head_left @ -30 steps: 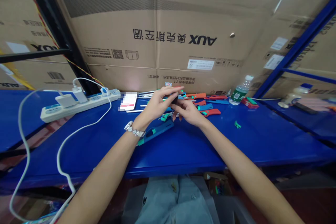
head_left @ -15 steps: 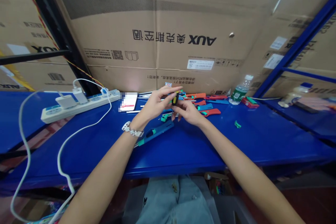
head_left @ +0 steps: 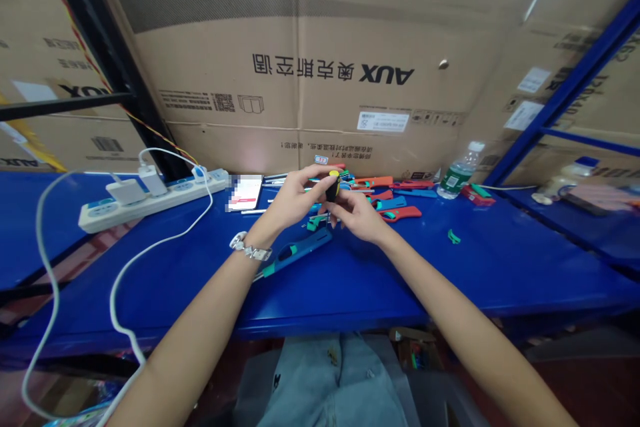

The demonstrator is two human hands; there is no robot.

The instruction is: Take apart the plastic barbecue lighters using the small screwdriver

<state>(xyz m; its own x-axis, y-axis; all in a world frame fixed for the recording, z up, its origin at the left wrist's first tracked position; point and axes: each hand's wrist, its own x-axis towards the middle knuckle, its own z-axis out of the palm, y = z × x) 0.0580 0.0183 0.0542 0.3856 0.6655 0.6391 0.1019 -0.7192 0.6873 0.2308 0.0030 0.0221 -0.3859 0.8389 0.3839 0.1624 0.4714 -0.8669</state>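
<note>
My left hand (head_left: 300,199) and my right hand (head_left: 361,215) meet over the middle of the table. Between their fingers is a small screwdriver (head_left: 333,188), held upright, with a black and yellow handle and a thin shaft pointing down. Both hands are closed on it; its tip is hard to make out. Just below them lies a blue long-necked lighter (head_left: 303,250) with a green trigger. Behind the hands is a pile of similar lighters, among them a red one (head_left: 403,213) and a blue one (head_left: 394,203), partly hidden by my fingers.
A white power strip (head_left: 155,197) with plugs and a looping cable stands at left, near a phone (head_left: 246,192). To the right are a water bottle (head_left: 460,172), a red item (head_left: 479,195) and a small green plastic piece (head_left: 453,237). A cardboard box (head_left: 320,33) rises behind the blue table (head_left: 360,293).
The screwdriver handle has turned and tilted between my fingers, so its yellow end now shows on top. My hands have stayed in nearly the same place.
</note>
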